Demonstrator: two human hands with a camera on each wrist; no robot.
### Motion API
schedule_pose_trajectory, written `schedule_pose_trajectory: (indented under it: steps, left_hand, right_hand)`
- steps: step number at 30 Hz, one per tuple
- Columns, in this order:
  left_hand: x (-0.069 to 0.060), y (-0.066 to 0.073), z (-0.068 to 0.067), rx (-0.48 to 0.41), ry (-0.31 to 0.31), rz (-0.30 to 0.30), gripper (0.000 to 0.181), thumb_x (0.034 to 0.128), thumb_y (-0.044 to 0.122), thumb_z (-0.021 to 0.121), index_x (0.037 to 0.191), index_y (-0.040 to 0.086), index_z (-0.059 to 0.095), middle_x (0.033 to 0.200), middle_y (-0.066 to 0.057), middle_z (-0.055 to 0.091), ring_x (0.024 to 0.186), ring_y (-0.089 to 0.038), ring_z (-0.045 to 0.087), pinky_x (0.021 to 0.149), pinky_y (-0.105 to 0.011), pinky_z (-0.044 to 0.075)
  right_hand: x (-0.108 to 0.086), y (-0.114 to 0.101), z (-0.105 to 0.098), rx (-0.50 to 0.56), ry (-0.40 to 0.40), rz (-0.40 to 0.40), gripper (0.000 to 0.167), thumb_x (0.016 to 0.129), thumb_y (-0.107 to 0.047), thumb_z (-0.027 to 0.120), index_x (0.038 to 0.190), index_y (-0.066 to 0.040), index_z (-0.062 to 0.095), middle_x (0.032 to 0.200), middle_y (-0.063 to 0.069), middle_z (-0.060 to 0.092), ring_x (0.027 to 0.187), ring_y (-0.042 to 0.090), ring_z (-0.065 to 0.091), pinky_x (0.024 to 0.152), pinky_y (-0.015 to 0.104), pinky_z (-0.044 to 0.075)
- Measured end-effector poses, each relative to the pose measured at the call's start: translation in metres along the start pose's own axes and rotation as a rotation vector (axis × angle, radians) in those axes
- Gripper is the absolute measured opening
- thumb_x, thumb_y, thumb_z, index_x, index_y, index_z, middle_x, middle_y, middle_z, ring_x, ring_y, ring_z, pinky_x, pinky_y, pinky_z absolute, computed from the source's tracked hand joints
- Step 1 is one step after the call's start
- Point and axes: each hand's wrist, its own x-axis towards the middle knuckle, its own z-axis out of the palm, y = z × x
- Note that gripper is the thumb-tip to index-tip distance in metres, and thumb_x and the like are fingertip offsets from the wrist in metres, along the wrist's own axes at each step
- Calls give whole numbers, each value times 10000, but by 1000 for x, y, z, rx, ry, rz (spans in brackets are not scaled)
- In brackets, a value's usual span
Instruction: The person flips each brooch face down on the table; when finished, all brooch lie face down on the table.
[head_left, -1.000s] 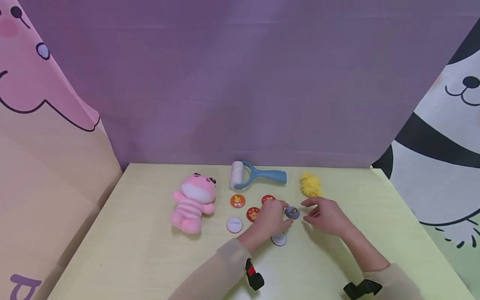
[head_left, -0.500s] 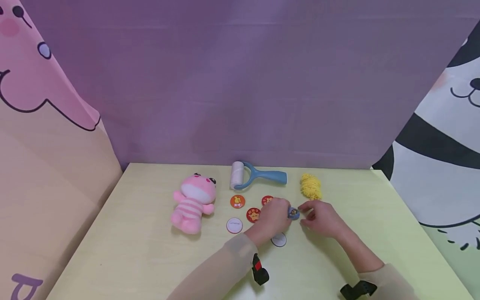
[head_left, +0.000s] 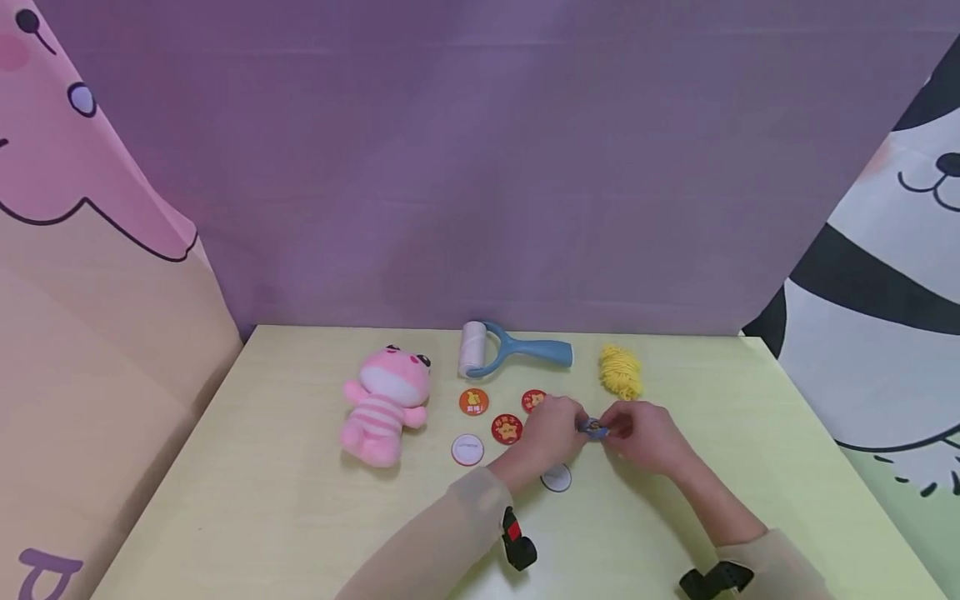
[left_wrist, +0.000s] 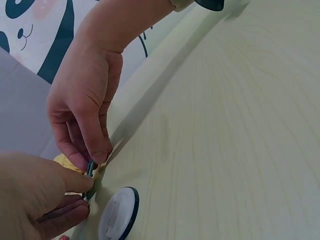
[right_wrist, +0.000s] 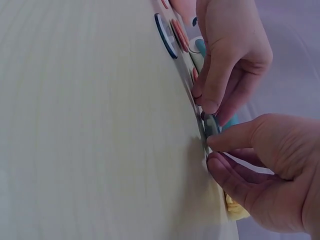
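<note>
A round blue badge (head_left: 593, 428) is pinched between the two hands, tilted edge-on in the wrist views. My left hand (head_left: 553, 433) grips its left edge with thumb and fingers. On the badge's other edge, the thumb and fingers of my right hand (head_left: 647, 435) pinch it. In the right wrist view the badge (right_wrist: 212, 125) spans both sets of fingertips just above the table. A badge lying white back up (head_left: 556, 477) is near the left hand, its pin showing in the left wrist view (left_wrist: 116, 215). Two red badges (head_left: 507, 429) (head_left: 533, 401) lie left of that hand.
An orange badge (head_left: 474, 402) and another white-backed badge (head_left: 468, 450) lie further left, beside a pink striped plush toy (head_left: 378, 408). A blue-handled lint roller (head_left: 540, 351) and a yellow yarn bundle (head_left: 621, 372) lie towards the table's back edge.
The left hand has closed on the blue badge and moved slightly right. The right hand has come in to pinch the other edge, and the badge has shifted right and tilted.
</note>
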Motion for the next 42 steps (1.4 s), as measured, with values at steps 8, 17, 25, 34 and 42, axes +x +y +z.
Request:
schedule_pose_trajectory:
  steps: [8, 17, 25, 34, 42]
  left_hand:
    - [-7, -6, -3, -220, 54, 30, 123, 978, 199, 784, 1081, 132, 790, 968, 30, 822, 838, 5, 741, 703, -115, 550]
    - [-12, -10, -16, -393, 154, 93, 103, 983, 175, 779, 1077, 134, 789, 895, -18, 832, 735, 20, 728, 669, -101, 544]
    - [-19, -10, -33, -481, 131, 96, 162, 964, 171, 803, 1117, 141, 846, 937, 17, 830, 724, 38, 662, 666, -130, 557]
    - [-27, -7, -49, -521, 36, 70, 338, 810, 116, 935, 1131, 86, 834, 936, -9, 803, 726, 31, 683, 681, -134, 580]
    - [-30, -11, -49, -496, 21, 90, 347, 835, 135, 920, 1164, 79, 823, 950, -13, 786, 755, 12, 675, 711, -136, 585]
  right_hand:
    - [-6, 0, -6, 110, 3, 69, 75, 953, -90, 764, 1016, -54, 746, 920, 52, 779, 834, 149, 730, 679, 228, 564]
    - [-5, -10, -14, 329, 16, 111, 164, 1000, -53, 705, 1127, 43, 669, 991, 147, 746, 851, 159, 734, 744, 269, 632]
    - [-7, -24, -22, 491, 52, 98, 195, 1003, -49, 710, 1148, 75, 672, 1062, 212, 694, 890, 143, 744, 808, 334, 666]
    - [-11, -30, -25, 511, 37, 75, 263, 991, -49, 728, 1214, 87, 703, 1123, 254, 750, 860, 101, 771, 802, 314, 661]
    - [-15, -34, -23, 388, 49, -13, 247, 953, -52, 773, 1196, -9, 769, 1137, 186, 782, 879, 83, 769, 758, 237, 632]
